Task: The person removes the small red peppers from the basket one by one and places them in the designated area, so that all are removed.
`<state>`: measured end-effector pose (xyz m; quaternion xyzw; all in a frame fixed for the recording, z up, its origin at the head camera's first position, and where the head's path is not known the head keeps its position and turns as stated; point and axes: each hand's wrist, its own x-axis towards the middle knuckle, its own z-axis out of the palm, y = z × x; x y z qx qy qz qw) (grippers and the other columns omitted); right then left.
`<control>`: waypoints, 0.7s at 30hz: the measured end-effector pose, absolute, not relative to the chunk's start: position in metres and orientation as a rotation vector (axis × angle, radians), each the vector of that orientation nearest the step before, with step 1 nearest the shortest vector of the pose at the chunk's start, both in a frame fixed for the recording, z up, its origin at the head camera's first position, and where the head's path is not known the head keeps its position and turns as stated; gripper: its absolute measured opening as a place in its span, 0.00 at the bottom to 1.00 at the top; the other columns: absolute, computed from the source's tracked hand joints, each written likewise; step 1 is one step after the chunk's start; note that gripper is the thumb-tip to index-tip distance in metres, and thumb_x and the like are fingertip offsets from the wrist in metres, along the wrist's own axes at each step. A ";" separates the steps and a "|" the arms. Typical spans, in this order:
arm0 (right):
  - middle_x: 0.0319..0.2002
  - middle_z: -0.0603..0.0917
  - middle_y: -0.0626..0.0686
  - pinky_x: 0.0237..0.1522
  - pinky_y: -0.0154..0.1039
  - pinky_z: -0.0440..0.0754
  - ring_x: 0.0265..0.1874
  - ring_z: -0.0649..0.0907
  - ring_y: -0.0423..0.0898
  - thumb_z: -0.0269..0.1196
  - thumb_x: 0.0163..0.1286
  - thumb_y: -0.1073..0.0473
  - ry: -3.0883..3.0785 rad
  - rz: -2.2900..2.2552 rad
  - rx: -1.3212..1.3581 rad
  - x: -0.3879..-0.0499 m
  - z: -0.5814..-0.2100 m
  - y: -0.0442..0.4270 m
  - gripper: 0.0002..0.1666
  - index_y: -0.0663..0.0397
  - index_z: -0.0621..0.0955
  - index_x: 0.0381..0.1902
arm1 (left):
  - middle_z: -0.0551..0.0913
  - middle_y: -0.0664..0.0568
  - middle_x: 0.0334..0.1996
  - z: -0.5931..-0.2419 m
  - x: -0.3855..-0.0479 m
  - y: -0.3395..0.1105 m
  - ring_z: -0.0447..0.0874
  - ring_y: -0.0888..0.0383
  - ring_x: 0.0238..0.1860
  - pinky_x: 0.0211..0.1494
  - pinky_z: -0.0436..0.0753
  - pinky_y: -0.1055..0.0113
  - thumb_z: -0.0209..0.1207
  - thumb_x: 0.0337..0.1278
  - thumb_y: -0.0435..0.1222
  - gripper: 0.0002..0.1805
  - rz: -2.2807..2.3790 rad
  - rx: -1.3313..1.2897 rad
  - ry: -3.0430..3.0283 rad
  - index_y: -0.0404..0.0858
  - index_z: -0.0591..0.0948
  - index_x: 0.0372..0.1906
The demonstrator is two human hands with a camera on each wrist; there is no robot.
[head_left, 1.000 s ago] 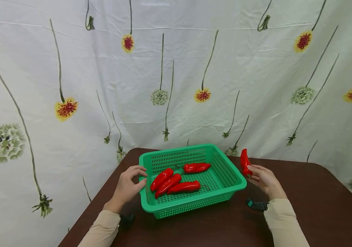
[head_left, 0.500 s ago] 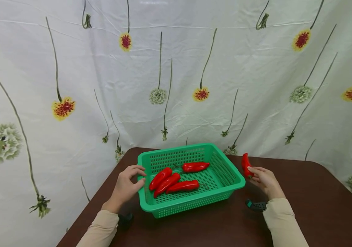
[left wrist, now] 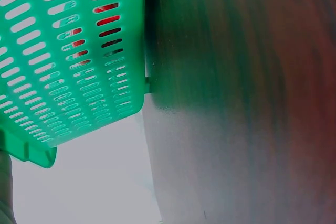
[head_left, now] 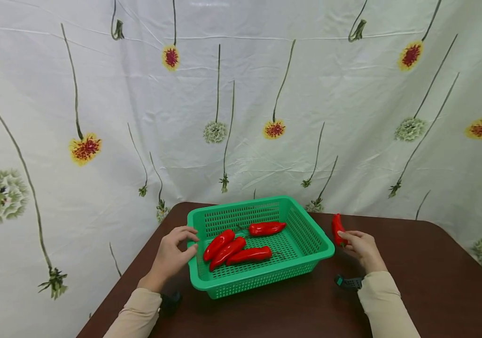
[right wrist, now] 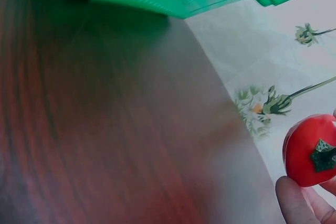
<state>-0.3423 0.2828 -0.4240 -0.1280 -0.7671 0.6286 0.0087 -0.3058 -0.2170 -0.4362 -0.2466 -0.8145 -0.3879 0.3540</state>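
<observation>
In the head view my right hand [head_left: 362,249] pinches a red pepper [head_left: 337,229] by its stem end, just right of the green basket [head_left: 262,277], the tip pointing up. The right wrist view shows that pepper [right wrist: 307,156] stem end on, between thumb and fingers. My left hand [head_left: 171,253] is at the basket's left rim, fingers loosely bent and holding nothing; whether it touches the rim is unclear. Inside the basket lie several red peppers: three [head_left: 227,253] grouped at the left and front, one [head_left: 266,228] near the back wall.
The basket stands on a dark brown table [head_left: 291,310]. Behind the table hangs a pale cloth [head_left: 249,155] with a flower print. A dark band [head_left: 348,282] is at my right wrist, another [head_left: 170,302] at my left.
My right hand has lowered slightly with its pepper, beside the basket. The whole head view has shifted a little left. My left hand and the peppers in the basket keep their places.
</observation>
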 end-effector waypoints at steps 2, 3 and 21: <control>0.63 0.70 0.68 0.39 0.33 0.85 0.34 0.78 0.40 0.61 0.72 0.49 -2.410 1.946 -0.414 -0.343 -0.426 0.283 0.41 0.73 0.63 0.70 | 0.86 0.43 0.44 -0.436 -0.306 -0.217 0.82 0.48 0.49 0.45 0.85 0.61 0.64 0.46 0.21 0.13 -1.001 -0.641 -2.102 0.43 0.85 0.30; 0.64 0.68 0.70 0.39 0.33 0.85 0.34 0.78 0.40 0.61 0.72 0.49 -2.413 1.946 -0.422 -0.343 -0.426 0.283 0.41 0.74 0.63 0.70 | 0.86 0.43 0.44 -0.436 -0.306 -0.217 0.82 0.48 0.49 0.45 0.85 0.61 0.64 0.47 0.21 0.13 -1.003 -0.643 -2.101 0.43 0.85 0.30; 0.61 0.69 0.75 0.38 0.36 0.86 0.46 0.80 0.57 0.63 0.70 0.53 -2.506 1.696 -0.457 -0.341 -0.436 0.279 0.35 0.77 0.70 0.62 | 0.87 0.45 0.44 -0.435 -0.304 -0.216 0.82 0.48 0.48 0.46 0.85 0.58 0.65 0.47 0.22 0.11 -0.996 -0.627 -2.117 0.40 0.86 0.30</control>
